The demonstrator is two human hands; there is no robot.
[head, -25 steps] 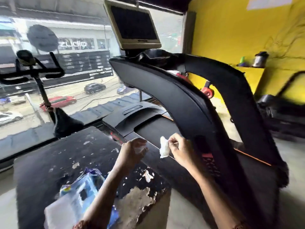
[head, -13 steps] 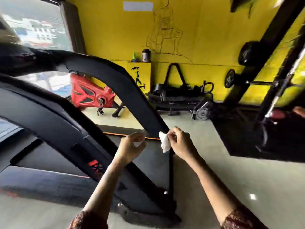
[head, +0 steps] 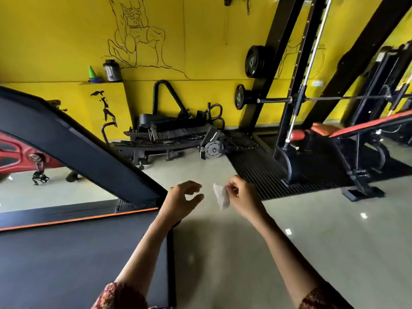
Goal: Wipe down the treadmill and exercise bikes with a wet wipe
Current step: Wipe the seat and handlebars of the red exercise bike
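A small crumpled white wet wipe [head: 221, 196] hangs from my right hand [head: 242, 197], pinched between thumb and fingers over the pale floor. Beside it, my left hand [head: 181, 200] hovers with loosely curled fingers and holds nothing. The black treadmill fills the lower left: its belt deck [head: 78, 264] lies under my left forearm and its slanted side upright [head: 78, 141] rises to the upper left. A red exercise bike [head: 13, 155] shows behind that upright at the far left.
Against the yellow wall lies a black folded machine [head: 174, 132] on the floor. A black rack with weight plates [head: 258, 61] and a barbell stands at right on a black mat [head: 278, 170], with a red bench [head: 356, 126]. Pale floor [head: 245, 253] spreads below my hands.
My view has swung right, from the treadmill console and window to the wall and rack. My left hand's fingers have loosened and spread from the wipe. My right hand keeps the wipe.
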